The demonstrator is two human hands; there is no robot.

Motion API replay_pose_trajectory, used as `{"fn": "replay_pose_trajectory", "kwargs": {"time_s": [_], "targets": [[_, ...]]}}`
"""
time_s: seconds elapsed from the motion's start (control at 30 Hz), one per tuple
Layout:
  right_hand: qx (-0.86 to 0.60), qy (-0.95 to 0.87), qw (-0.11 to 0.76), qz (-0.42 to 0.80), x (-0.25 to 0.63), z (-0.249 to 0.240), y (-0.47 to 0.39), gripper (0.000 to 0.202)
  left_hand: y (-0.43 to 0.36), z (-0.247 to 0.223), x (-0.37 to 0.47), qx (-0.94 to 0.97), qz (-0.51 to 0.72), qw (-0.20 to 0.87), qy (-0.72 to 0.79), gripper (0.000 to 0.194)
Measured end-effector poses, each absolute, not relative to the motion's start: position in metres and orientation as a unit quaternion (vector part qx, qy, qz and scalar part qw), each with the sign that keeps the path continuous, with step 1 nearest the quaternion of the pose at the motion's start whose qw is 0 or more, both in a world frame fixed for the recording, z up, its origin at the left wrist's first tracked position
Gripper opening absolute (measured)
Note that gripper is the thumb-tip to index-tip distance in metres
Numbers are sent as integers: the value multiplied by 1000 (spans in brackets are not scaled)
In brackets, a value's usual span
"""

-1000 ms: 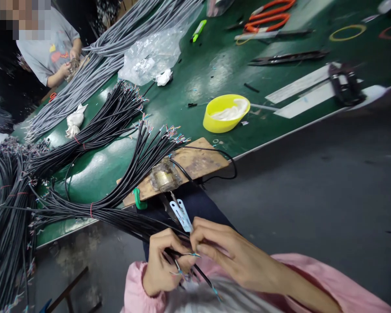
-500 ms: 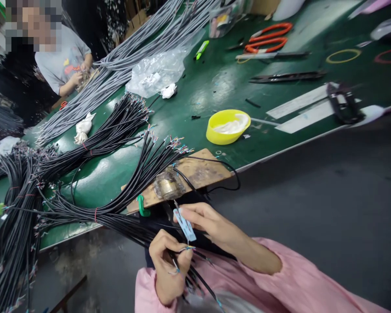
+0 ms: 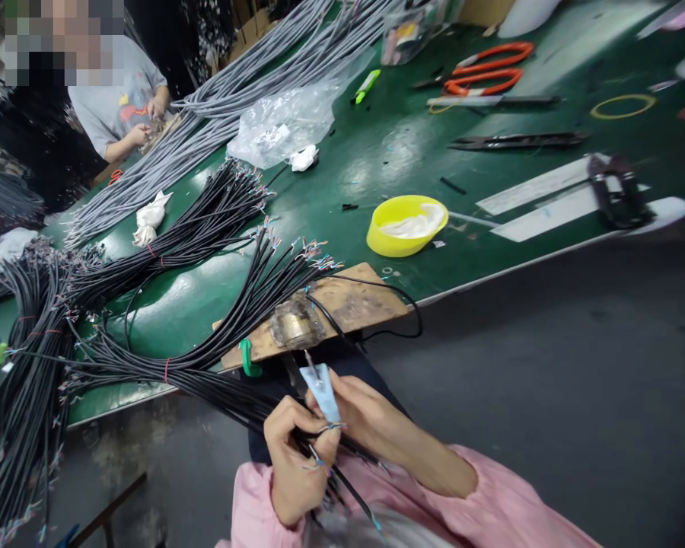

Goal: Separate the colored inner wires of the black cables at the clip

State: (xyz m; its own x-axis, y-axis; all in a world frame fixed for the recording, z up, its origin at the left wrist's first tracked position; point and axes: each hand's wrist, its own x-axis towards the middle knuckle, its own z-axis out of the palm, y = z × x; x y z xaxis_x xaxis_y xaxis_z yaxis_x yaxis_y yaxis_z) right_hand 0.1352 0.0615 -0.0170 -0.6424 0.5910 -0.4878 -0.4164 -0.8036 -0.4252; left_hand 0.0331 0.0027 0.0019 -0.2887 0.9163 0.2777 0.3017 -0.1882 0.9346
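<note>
in the head view, the left hand [image 3: 294,464] sits low in the frame, knuckles up, its fingers curled tight around a black cable [image 3: 342,476] whose stripped coloured wires poke out by the fingertips. the right hand [image 3: 357,407] comes in from the pink sleeve [image 3: 491,502] and meets it, thumb and forefinger pinched on a small pale blue tool [image 3: 323,390] that touches the cable's wire ends; both hands press together just in front of the body.

the cable runs off left into a black cable bundle [image 3: 205,365] that fans over the green table [image 3: 377,160]. just above the hands a wooden board [image 3: 354,301] juts over the table edge, with a metal fixture [image 3: 294,326] on it. farther back lie a yellow bowl [image 3: 406,224], a clear plastic bag [image 3: 285,125], grey cables [image 3: 217,114] and orange-handled scissors [image 3: 485,72]. at far left another person [image 3: 117,103] handles cables.

the table edge runs diagonally from lower left to upper right; right of it is bare dark floor [image 3: 576,365], well apart from the hands.
</note>
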Motion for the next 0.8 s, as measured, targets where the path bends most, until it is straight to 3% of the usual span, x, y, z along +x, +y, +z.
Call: {"fn": "replay_pose_trajectory", "kwargs": {"time_s": [0.2, 0.3, 0.43, 0.57, 0.67, 0.8], "targets": [[-310, -221, 285, 880, 139, -34, 49, 56, -1, 2, 27, 549, 571, 295, 535, 36], [-286, -294, 278, 869, 136, -44, 42, 62, -3, -2, 11, 538, 548, 404, 497, 30], [-244, -373, 240, 862, 125, -55, 29, 59, -5, -10, -14, 377, 477, 588, 534, 43], [-225, -461, 217, 831, 117, -56, 20, 54, -5, -13, -21, 288, 446, 643, 552, 50], [-238, -506, 248, 791, 122, -50, 21, 52, -5, -11, -18, 242, 450, 650, 562, 54], [-293, -558, 372, 682, 135, -40, 28, 51, -5, -9, -12, 241, 436, 648, 577, 56]]}}
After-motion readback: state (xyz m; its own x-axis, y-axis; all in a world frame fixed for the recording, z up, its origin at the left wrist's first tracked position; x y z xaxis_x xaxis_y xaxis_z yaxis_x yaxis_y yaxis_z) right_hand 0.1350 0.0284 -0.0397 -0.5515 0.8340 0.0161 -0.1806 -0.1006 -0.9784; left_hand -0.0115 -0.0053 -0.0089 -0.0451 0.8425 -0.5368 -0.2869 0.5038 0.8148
